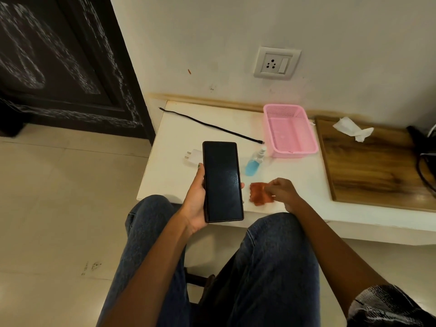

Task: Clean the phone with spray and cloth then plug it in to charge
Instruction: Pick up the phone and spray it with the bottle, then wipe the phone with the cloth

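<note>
While gripped: phone [223,181] in L hand [195,204].

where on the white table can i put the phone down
Bare patch on the white table between the orange cloth and wooden board. Crowded around the spray bottle, pink basket, charger.

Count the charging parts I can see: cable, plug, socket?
3. The cable lies across the back of the table, the plug sits just left of the phone, and the socket is on the wall above. None connected.
</note>
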The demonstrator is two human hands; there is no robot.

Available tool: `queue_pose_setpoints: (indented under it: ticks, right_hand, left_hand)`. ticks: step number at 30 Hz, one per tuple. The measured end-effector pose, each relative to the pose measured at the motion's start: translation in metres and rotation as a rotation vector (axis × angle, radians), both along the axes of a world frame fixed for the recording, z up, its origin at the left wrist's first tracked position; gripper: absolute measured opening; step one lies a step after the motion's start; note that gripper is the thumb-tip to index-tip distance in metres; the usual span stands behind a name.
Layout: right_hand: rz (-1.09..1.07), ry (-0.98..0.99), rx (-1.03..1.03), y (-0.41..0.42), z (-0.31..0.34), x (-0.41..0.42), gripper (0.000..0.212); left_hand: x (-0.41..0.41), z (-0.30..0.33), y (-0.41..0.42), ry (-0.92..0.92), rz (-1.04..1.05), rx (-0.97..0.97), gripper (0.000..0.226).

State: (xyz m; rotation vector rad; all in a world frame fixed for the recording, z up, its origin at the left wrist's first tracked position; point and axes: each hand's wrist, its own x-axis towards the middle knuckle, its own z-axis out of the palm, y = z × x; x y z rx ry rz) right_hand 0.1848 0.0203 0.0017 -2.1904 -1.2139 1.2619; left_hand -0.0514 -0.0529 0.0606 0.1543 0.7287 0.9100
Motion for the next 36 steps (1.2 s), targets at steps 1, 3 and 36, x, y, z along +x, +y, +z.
queue_pose_setpoints:
  ticks: [1, 3, 36]
  right_hand:
    - [-0.030, 0.094, 0.013, -0.004, 0.009, -0.002, 0.012]
    - [-0.090, 0.331, 0.045, -0.014, 0.029, -0.006, 0.013]
    - [-0.745, 1.211, 0.014, -0.117, 0.195, -0.066, 0.046]
  left_hand:
    - [0.000, 0.001, -0.001, -0.002, 0.000, 0.000, 0.069]
    - [-0.002, 0.003, -0.003, -0.010, -0.002, 0.007, 0.068]
    - [-0.003, 0.050, -0.038, -0.076, -0.083, 0.179, 0.069]
